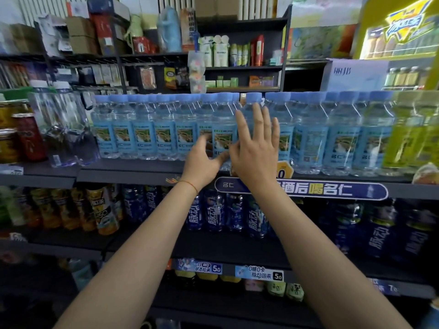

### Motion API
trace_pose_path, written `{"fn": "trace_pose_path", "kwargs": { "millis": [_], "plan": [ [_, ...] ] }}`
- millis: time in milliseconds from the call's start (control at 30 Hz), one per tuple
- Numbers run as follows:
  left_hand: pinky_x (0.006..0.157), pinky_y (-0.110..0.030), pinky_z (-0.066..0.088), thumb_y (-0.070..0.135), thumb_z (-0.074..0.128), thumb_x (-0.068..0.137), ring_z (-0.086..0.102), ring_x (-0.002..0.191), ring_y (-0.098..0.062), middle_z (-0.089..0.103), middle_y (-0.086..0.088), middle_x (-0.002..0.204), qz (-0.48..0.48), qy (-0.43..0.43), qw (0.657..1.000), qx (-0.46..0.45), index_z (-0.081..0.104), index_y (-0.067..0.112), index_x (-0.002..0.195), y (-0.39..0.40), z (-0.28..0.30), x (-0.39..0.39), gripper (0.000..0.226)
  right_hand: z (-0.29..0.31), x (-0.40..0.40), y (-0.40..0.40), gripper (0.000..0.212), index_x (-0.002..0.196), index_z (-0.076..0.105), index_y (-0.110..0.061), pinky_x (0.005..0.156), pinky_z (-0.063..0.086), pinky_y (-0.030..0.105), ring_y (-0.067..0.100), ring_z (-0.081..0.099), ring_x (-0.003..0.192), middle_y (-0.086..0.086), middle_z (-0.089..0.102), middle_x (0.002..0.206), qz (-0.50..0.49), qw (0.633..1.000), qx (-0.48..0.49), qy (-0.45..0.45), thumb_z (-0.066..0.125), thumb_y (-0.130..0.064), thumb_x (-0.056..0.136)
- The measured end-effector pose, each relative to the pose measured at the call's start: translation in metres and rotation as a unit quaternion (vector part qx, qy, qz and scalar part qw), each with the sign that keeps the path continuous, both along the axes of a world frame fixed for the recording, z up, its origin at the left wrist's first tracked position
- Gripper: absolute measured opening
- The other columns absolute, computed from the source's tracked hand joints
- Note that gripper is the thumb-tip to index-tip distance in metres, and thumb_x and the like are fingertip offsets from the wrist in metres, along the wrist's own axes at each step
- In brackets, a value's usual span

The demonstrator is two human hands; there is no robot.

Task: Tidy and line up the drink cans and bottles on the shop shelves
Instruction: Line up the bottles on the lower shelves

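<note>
Upright blue-capped water bottles (145, 129), shelf-front row

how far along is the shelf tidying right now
The blue-capped water bottles left of the hands already stand in an even row. The left hand grips one bottle's base; the right hand lies flat against the next. Still untidy: the orange drink bottles leaning on the shelf below.
</note>
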State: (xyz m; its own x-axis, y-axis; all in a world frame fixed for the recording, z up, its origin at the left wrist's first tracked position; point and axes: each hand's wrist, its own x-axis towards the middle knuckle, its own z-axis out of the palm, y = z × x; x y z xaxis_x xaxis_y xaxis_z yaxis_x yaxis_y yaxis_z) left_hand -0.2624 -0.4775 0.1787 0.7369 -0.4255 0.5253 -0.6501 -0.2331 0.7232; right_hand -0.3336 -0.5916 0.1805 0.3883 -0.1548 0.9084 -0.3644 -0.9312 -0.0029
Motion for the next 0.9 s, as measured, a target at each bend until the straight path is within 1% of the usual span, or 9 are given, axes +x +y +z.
{"fn": "trace_pose_path", "kwargs": {
  "millis": [167, 300, 367, 400, 467, 567, 700, 800, 900],
  "plan": [
    [0.114, -0.044, 0.035, 0.043, 0.063, 0.093, 0.033, 0.144, -0.025, 0.034, -0.005, 0.157, 0.028, 0.002, 0.999, 0.026, 0.026, 0.016, 0.154, -0.007, 0.0, -0.011, 0.076, 0.001, -0.01, 0.002, 0.062, 0.151, 0.037, -0.01, 0.123, 0.01, 0.049, 0.036, 0.017, 0.15, 0.019, 0.024, 0.161, 0.062, 0.997, 0.036, 0.002, 0.035, -0.022, 0.09],
    [0.114, -0.044, 0.035, 0.041, 0.062, 0.093, 0.036, 0.141, -0.024, 0.038, -0.005, 0.154, 0.032, 0.012, 0.999, 0.028, 0.034, 0.017, 0.151, -0.002, -0.007, -0.022, 0.069, -0.009, -0.021, 0.01, 0.056, 0.143, 0.047, -0.007, 0.119, 0.024, 0.053, 0.038, 0.026, 0.147, 0.021, 0.033, 0.156, 0.084, 0.996, 0.018, -0.006, 0.051, -0.018, 0.088],
    [0.109, -0.04, 0.041, 0.032, 0.061, 0.095, 0.046, 0.128, -0.022, 0.049, -0.004, 0.137, 0.076, -0.048, 0.995, -0.031, 0.052, 0.014, 0.135, 0.01, -0.018, -0.035, 0.045, -0.023, -0.028, 0.021, 0.036, 0.121, 0.062, -0.005, 0.101, 0.044, 0.051, 0.038, 0.051, 0.127, 0.022, 0.055, 0.135, 0.119, 0.992, -0.033, -0.023, 0.054, -0.017, 0.088],
    [0.1, -0.035, 0.046, 0.026, 0.059, 0.094, 0.053, 0.115, -0.021, 0.055, -0.002, 0.121, 0.109, -0.09, 0.987, -0.078, 0.06, 0.013, 0.119, 0.019, -0.028, -0.044, 0.028, -0.034, -0.033, 0.028, 0.024, 0.105, 0.066, -0.004, 0.082, 0.051, 0.046, 0.036, 0.062, 0.105, 0.019, 0.065, 0.114, 0.15, 0.987, -0.048, -0.034, 0.054, -0.015, 0.087],
    [0.072, -0.029, 0.046, 0.022, 0.055, 0.091, 0.056, 0.082, -0.017, 0.058, 0.001, 0.089, 0.166, -0.116, 0.97, -0.136, 0.063, 0.013, 0.087, 0.039, -0.057, -0.057, 0.013, -0.061, -0.042, 0.041, 0.015, 0.081, 0.062, -0.005, 0.048, 0.039, 0.033, 0.027, 0.056, 0.06, 0.009, 0.06, 0.07, 0.221, 0.975, -0.025, -0.021, 0.05, -0.013, 0.086],
    [0.051, -0.033, 0.031, 0.025, 0.053, 0.093, 0.044, 0.053, -0.016, 0.048, 0.002, 0.055, 0.198, 0.015, 0.977, -0.078, 0.05, 0.017, 0.06, 0.066, -0.122, -0.067, 0.034, -0.117, -0.05, 0.059, 0.018, 0.078, 0.058, -0.008, 0.038, 0.03, 0.029, 0.024, 0.044, 0.042, 0.001, 0.051, 0.053, 0.272, 0.954, 0.101, 0.073, 0.047, -0.017, 0.088],
    [0.052, -0.032, 0.031, 0.025, 0.052, 0.094, 0.049, 0.06, -0.022, 0.051, -0.002, 0.057, 0.153, 0.233, 0.954, 0.112, 0.051, 0.013, 0.059, 0.089, -0.235, -0.062, 0.038, -0.219, -0.05, 0.066, 0.015, 0.089, 0.064, -0.01, 0.058, 0.048, 0.038, 0.03, 0.059, 0.067, 0.007, 0.065, 0.074, 0.278, 0.852, 0.307, 0.321, 0.052, -0.019, 0.091],
    [0.042, -0.02, 0.04, 0.021, 0.049, 0.097, 0.057, 0.058, -0.019, 0.064, -0.005, 0.07, 0.096, 0.407, 0.891, 0.174, 0.063, 0.013, 0.075, 0.098, -0.316, -0.067, 0.027, -0.307, -0.055, 0.063, 0.015, 0.083, 0.063, -0.018, 0.069, 0.053, 0.043, 0.028, 0.062, 0.079, 0.005, 0.068, 0.084, 0.246, 0.75, 0.407, 0.459, 0.05, -0.019, 0.092],
    [0.042, -0.019, 0.041, 0.02, 0.048, 0.098, 0.059, 0.055, -0.018, 0.064, -0.006, 0.076, 0.082, 0.521, 0.827, 0.194, 0.063, 0.011, 0.09, 0.093, -0.387, -0.07, 0.019, -0.394, -0.066, 0.058, 0.019, 0.086, 0.067, -0.01, 0.078, 0.052, 0.04, 0.03, 0.064, 0.089, 0.01, 0.07, 0.091, 0.184, 0.679, 0.47, 0.533, 0.051, -0.015, 0.093]
  ]
}}
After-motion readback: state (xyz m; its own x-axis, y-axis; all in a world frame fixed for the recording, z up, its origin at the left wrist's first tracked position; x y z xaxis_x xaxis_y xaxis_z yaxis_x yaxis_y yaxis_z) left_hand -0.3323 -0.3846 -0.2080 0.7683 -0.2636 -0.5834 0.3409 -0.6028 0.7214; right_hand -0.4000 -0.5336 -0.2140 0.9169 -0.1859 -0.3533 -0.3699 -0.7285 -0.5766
